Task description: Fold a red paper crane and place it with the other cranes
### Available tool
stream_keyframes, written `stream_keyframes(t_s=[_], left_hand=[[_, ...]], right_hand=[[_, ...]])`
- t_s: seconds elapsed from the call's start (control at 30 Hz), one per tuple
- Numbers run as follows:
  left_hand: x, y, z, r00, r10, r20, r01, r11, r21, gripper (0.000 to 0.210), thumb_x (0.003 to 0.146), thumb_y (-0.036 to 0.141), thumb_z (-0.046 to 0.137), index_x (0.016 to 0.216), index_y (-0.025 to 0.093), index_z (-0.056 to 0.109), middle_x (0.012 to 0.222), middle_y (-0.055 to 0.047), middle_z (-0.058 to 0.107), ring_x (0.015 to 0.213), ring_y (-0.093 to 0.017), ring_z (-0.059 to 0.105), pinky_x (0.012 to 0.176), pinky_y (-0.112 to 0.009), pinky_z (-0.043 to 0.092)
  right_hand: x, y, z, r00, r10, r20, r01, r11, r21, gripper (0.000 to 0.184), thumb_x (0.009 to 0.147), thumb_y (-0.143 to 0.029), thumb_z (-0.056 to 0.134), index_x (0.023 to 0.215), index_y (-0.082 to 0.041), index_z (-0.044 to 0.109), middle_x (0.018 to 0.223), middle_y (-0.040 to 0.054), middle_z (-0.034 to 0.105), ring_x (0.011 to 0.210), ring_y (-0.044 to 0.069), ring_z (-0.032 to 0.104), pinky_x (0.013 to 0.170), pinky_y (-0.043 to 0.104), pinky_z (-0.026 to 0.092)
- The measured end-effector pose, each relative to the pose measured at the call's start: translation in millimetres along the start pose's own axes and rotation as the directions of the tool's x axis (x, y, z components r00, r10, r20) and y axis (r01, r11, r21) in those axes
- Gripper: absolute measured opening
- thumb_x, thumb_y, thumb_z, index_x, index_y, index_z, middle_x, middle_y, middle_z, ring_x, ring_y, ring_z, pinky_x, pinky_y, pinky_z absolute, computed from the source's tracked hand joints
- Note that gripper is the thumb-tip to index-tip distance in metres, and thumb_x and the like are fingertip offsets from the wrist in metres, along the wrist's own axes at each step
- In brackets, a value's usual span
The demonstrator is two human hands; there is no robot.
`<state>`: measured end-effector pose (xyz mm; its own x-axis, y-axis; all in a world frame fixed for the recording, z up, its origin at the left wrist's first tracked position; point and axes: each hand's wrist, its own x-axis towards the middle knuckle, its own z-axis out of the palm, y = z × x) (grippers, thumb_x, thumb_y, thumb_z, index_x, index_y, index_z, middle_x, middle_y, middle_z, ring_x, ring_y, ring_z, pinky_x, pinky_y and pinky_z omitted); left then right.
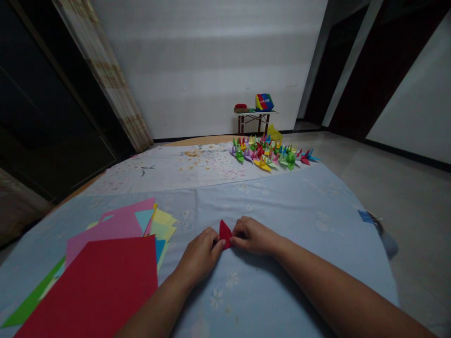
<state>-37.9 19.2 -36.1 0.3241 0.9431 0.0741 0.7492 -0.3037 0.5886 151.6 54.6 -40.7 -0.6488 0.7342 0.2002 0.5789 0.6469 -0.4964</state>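
Several sheets of coloured paper lie nearest, fanned in a loose pile at the left of the counter: a broad red sheet on top, a pink sheet beneath it, a green sheet jutting out low on the left. To the right of this pile, over a light-blue flowered cloth, the left hand pinches a small folded red paper between thumb and fingers. The right hand grips the same piece from the other side, fingers curled — so the paper sits between both hands, its tip pointing away from the person. Farther back lies a white flowered cloth, and at its right a crowd of paper cranes in many colours stands close together. Behind them shows something yellow, its kind unclear — then a small stand bearing a multicoloured box and a red object, before a pale wall.
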Motion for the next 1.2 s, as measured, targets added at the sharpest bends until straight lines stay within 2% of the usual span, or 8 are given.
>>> stream_keyframes(t_s=[0.17,0.6,0.93,1.2], left_hand=[[-2,4,0.4,1.0,-0.015,-0.01,0.016,0.998,0.058,0.017,0.083,0.03,0.044,0.071,0.021,0.052,0.077,-0.002,0.056,0.073,-0.017,0.054,0.065,-0.025,0.036],[-5,16,4.3,0.994,-0.1,-0.043,0.107,0.977,0.186,0.014,0.085,0.028,0.042,0.075,0.02,0.048,0.081,-0.002,0.054,0.078,-0.017,0.057,0.066,-0.026,0.039],[-8,13,11.0,0.993,-0.095,-0.071,0.111,0.951,0.288,0.012,0.087,0.029,0.042,0.084,0.019,0.049,0.089,-0.003,0.055,0.082,-0.016,0.058,0.07,-0.024,0.042],[-9,13,7.6,0.994,-0.082,-0.077,0.1,0.958,0.27,0.015,0.088,0.029,0.039,0.083,0.02,0.05,0.086,-0.003,0.055,0.081,-0.016,0.058,0.07,-0.025,0.042]], right_hand=[[0,-1,0,1.0,0.012,-0.008,-0.012,1.0,-0.019,0.027,0.083,-0.029,0.048,0.066,-0.015,0.064,0.063,0.003,0.058,0.065,0.013,0.048,0.061,0.023,0.034],[3,-10,1,0.993,0.114,-0.007,-0.114,0.991,-0.076,0.018,0.076,-0.03,0.056,0.069,-0.015,0.063,0.066,0.0041,0.061,0.065,0.013,0.051,0.061,0.022,0.033],[4,-8,6,0.992,0.123,-0.023,-0.125,0.983,-0.131,0.017,0.076,-0.03,0.055,0.069,-0.016,0.062,0.067,0.0035,0.062,0.066,0.013,0.051,0.062,0.022,0.032],[4,-11,8,0.991,0.129,-0.046,-0.133,0.983,-0.123,0.017,0.076,-0.029,0.054,0.068,-0.016,0.061,0.068,0.0036,0.062,0.069,0.014,0.05,0.067,0.023,0.032]])
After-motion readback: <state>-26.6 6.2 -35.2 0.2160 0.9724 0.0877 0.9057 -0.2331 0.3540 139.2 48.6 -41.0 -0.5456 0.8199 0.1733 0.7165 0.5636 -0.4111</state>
